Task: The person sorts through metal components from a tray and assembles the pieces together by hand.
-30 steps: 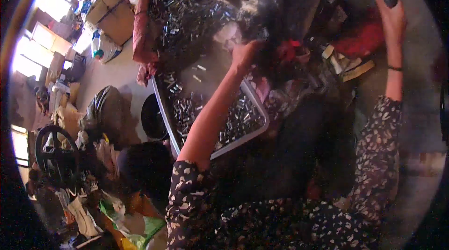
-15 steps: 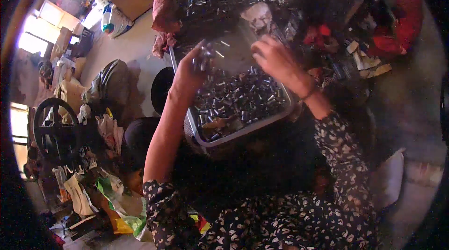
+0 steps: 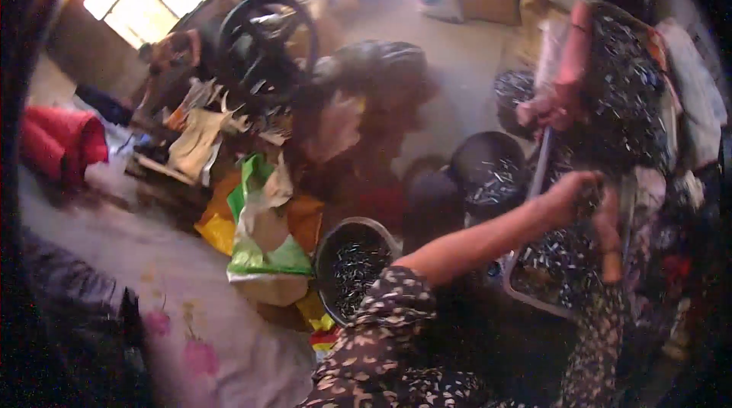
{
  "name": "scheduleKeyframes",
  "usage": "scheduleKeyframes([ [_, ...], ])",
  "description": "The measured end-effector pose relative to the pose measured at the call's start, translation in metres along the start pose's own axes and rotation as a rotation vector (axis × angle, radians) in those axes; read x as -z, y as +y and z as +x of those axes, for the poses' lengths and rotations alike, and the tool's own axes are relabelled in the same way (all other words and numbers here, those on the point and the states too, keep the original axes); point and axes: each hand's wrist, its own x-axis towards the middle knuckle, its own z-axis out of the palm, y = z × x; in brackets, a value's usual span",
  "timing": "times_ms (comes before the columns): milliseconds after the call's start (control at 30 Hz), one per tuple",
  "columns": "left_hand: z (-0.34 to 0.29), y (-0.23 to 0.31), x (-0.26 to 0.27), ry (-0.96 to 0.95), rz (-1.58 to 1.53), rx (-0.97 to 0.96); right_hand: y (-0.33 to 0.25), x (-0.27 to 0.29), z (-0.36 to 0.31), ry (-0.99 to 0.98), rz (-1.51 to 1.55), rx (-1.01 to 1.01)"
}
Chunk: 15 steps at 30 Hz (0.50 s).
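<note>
A grey-rimmed plastic tray [image 3: 543, 306] at the right holds many small, shiny metal tube-like pieces [image 3: 560, 259]. Above it, my left hand [image 3: 576, 191] is curled round a small dark clump that looks like the same metal pieces, though blur hides the detail. My right hand [image 3: 608, 217] is close beside it, over the tray's right side, its fingers smeared by motion. Beyond the tray spreads a larger heap of metal pieces [image 3: 629, 95], with a rolled pink cloth [image 3: 573, 57] along its left edge.
Left of the tray stand a black tub [image 3: 488, 168] with some pieces and a metal bowl [image 3: 356, 274] full of them. A green-and-white sack [image 3: 263, 248], a black handwheel [image 3: 267, 46], a red bundle [image 3: 65, 145] and a flowered sheet [image 3: 198, 324] lie further left.
The view has swung left, so tray and hands now appear at the right. My hands, apart before, are close together above the tray.
</note>
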Motion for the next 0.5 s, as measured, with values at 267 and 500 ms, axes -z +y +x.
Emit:
scheduleKeyframes([
  [267, -0.030, -0.001, -0.004, 0.034, -0.476, 0.224, -0.081, 0.028, 0.015, -0.251, 0.011, -0.278],
  [500, -0.020, -0.011, -0.007, 0.119, -0.545, 0.189, 0.091, 0.010, 0.052, -0.251, -0.766, -0.105],
])
